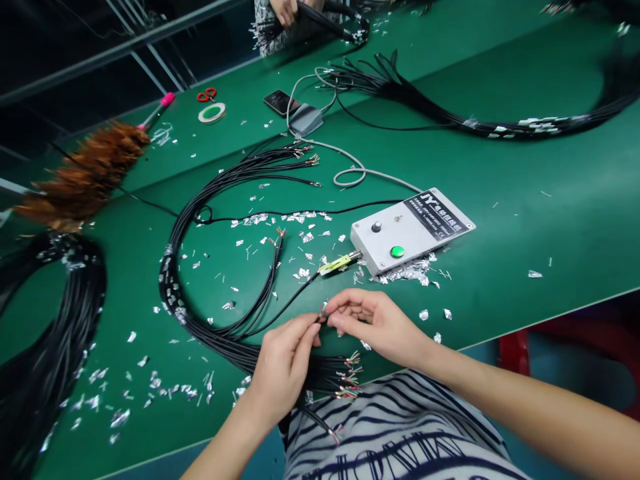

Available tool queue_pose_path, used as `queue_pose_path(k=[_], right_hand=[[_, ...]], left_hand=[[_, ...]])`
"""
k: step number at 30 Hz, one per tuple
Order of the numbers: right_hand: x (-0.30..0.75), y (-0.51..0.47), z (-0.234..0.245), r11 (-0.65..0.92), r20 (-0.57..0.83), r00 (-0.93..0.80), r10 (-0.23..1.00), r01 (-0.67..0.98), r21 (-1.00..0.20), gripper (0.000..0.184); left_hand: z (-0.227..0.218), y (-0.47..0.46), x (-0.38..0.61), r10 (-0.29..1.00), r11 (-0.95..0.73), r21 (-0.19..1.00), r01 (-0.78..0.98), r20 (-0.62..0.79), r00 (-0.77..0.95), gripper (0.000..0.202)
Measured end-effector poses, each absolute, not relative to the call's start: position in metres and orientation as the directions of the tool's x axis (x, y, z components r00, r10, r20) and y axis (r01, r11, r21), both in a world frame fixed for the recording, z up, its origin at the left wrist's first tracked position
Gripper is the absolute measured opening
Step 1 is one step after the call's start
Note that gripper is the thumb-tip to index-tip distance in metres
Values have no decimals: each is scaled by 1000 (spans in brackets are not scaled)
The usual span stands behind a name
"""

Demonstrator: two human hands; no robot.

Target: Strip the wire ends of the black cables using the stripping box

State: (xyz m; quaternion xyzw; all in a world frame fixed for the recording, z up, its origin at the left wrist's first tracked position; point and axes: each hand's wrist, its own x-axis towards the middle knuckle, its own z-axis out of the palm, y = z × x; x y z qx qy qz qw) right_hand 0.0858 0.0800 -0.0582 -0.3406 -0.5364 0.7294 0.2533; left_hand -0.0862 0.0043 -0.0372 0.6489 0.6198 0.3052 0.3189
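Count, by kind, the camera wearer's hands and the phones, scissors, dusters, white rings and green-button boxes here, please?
Hands: 2, left hand and right hand
Phone: 1
Scissors: 1
Duster: 1
White ring: 1
Green-button box: 1
Total: 7

Pinching a black cable end (321, 319) in left-hand grip (284, 357); holding right-hand grip (373, 323) curled, fingertips right at the bared wires. Seeing a curved black cable bundle (173, 293) on green table (500, 200), with multicolored wire ends (353, 377) below the right-hand grip, near a striped shirt (395, 427). Looking past the grips at JY wire-twisting machine (413, 230): knob, green button on top, yellow-green clip (336, 265) at left end, gray cord (377, 175) running back to a gray box (306, 121). Spotting foil scraps (413, 271) around machine and bundle. Farther back: phone (278, 101), tape roll (212, 105), red-handled scissors (206, 95), brown feather duster (95, 173). Also seeing a co-worker's hand (285, 11) on another bundle (324, 20), top edge.
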Motion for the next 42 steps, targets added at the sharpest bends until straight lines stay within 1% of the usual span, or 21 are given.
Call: queue_pose_path(k=[2, 5, 8, 12, 16, 23, 26, 29, 32, 34, 38, 40, 42], right_hand=[[84, 83, -56, -377, -246, -652, 718, -66, -924, 19], [80, 86, -53, -447, -270, -667, 694, -105, -888, 25], [78, 88, -52, -477, -278, -665, 693, -135, -868, 28], [79, 87, -54, -515, -310, -650, 694, -146, -845, 29], [81, 83, -57, -540, -307, -660, 685, -178, -823, 30], [78, 78, -59, -578, -328, -654, 682, -207, -789, 27], [76, 78, -59, -624, -352, -665, 659, -220, -750, 26], [75, 78, -58, -700, -395, -680, 618, -247, -670, 27], [74, 78, -57, -802, -460, -716, 525, -236, -549, 30], [74, 78, -56, -840, -484, -735, 474, -213, -499, 29], [76, 84, -56, -832, -469, -761, 448, -163, -531, 21], [78, 91, -57, -831, -461, -793, 399, -100, -547, 18], [79, 97, -59, -840, -466, -825, 320, -20, -542, 15]], left_hand=[[-34, 3, -85, 999, -3, 796, 605, -20, 32, 24], [-31, 3, -84, 999, 19, 801, 598, -32, 11, 23], [-30, 3, -81, 1000, 18, 810, 586, -6, -23, 20], [-30, 3, -77, 990, 49, 836, 546, 32, -137, 14], [-29, 4, -73, 973, 61, 844, 534, 69, -220, 14], [-27, 8, -69, 967, 74, 865, 495, 59, -248, 16], [-27, 7, -69, 966, 89, 879, 468, 38, -255, 15], [-28, 6, -71, 960, 139, 908, 394, -26, -278, 17], [-29, 6, -71, 955, 186, 927, 325, -93, -282, 18], [-30, 6, -71, 955, 190, 931, 311, -102, -278, 18], [-29, 4, -73, 965, 161, 926, 341, -76, -249, 18], [-28, 4, -76, 978, 114, 913, 393, -32, -208, 16], [-26, 5, -79, 988, 52, 900, 433, 17, -153, 14]])
